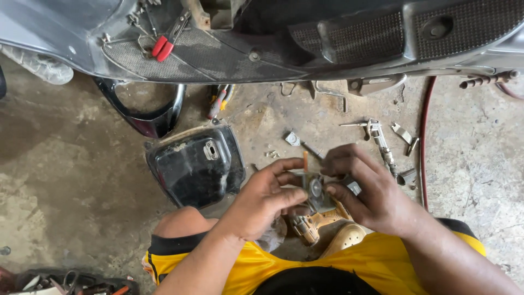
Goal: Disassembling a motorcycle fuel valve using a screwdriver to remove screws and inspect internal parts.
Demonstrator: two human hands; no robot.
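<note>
Two hands are closed around a small grey metal part above the lap, over a dusty concrete floor.

Seen from the head camera, the part is boxy with a round dark centre and is pinched between the fingers and thumb of the left hand and the right hand; a thin orange stick stands up just behind it. Below the hands an orange drill is laid on the floor, beside a pale yellow clog. A glossy black plastic panel lies to the left, a curved black trim piece beyond it. Red-handled pliers rest on the textured footboard of a grey scooter. A steel ratchet and loose bolts are scattered near a thin red hose.
</note>
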